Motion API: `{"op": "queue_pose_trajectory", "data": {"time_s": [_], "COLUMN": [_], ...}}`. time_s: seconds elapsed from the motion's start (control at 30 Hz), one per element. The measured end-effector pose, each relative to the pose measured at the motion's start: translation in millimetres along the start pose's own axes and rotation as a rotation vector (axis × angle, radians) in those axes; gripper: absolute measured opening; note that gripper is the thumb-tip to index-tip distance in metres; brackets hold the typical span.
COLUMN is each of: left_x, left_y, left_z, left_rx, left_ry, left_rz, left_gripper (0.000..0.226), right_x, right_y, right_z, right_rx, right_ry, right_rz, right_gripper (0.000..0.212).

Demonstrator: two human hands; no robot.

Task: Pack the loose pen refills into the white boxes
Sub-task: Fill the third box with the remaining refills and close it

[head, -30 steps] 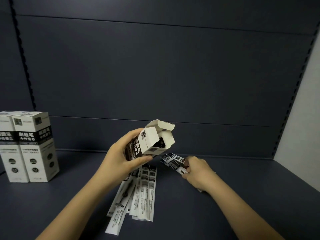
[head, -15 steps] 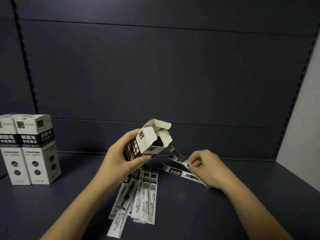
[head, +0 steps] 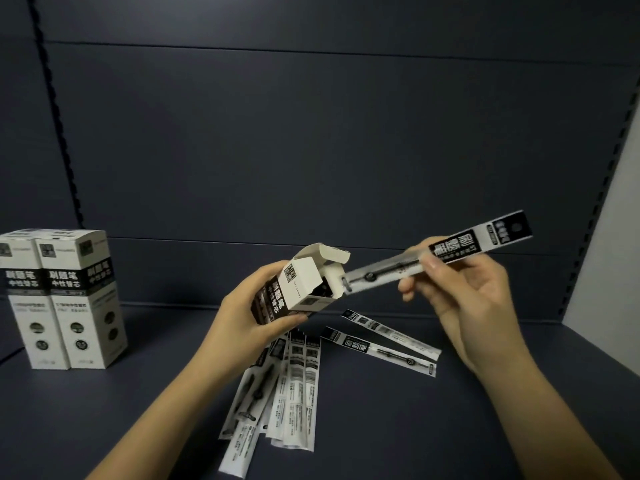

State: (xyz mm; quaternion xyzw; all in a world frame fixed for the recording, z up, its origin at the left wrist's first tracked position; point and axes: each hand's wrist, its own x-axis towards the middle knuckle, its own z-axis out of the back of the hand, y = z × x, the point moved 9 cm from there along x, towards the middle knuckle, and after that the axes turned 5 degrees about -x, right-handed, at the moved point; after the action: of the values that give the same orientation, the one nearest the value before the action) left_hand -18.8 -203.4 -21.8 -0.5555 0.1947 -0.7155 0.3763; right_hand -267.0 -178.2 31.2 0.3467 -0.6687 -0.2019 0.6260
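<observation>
My left hand (head: 242, 317) grips a white box (head: 304, 285) tilted in the air, its top flap open toward the right. My right hand (head: 464, 292) pinches one packaged pen refill (head: 446, 254) near its black label end. The refill's lower tip touches the box's open mouth. Several loose refills (head: 294, 382) lie fanned on the dark shelf below my left hand. Two more refills (head: 384, 348) lie crosswise to their right.
Two closed white boxes (head: 65, 299) stand upright side by side at the left of the shelf (head: 450, 427). A dark back panel rises behind, and a pale side wall (head: 609, 258) closes off the right.
My right hand has lifted one refill off the shelf and swung it up to the box's mouth. The box has stayed in my left hand, tilted as before.
</observation>
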Motion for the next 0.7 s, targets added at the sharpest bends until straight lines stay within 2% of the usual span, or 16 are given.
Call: {"op": "queue_pose_trajectory", "data": {"time_s": [0.07, 0.17, 0.23, 0.33, 0.43, 0.5, 0.57, 0.63, 0.7], "left_x": [0, 0, 0, -1, 0, 0, 0, -1, -1], "left_y": [0, 0, -1, -2, -2, -3, -3, -3, -2], "left_z": [-1, -3, -4, -4, -4, -5, -6, -7, -9], "left_rx": [0.003, -0.016, -0.019, -0.031, -0.033, -0.038, -0.043, -0.043, -0.046], "left_ry": [0.006, 0.016, 0.022, 0.015, 0.011, 0.018, 0.020, 0.023, 0.028], "left_rz": [0.004, 0.005, 0.000, -0.010, -0.022, -0.022, -0.021, -0.014, -0.008], "left_gripper": [0.068, 0.067, 0.067, 0.068, 0.070, 0.069, 0.068, 0.068, 0.067], "right_x": [0, -2, -5, -10, -13, -15, -14, -14, -15], "right_y": [0, -7, -15, -23, -29, -33, -28, -18, -11], "right_z": [2, -6, -12, -25, -31, -31, -32, -34, -34], "right_rx": [0.007, -0.064, -0.131, -0.129, -0.161, -0.276, -0.361, -0.330, -0.276], "right_ry": [-0.045, -0.002, 0.047, 0.145, 0.175, 0.159, 0.114, 0.059, 0.021], "right_rz": [0.004, -0.002, -0.028, -0.090, -0.132, -0.129, -0.089, -0.042, -0.016], "right_gripper": [0.021, 0.019, 0.029, 0.055, 0.063, 0.056, 0.038, 0.018, 0.006]}}
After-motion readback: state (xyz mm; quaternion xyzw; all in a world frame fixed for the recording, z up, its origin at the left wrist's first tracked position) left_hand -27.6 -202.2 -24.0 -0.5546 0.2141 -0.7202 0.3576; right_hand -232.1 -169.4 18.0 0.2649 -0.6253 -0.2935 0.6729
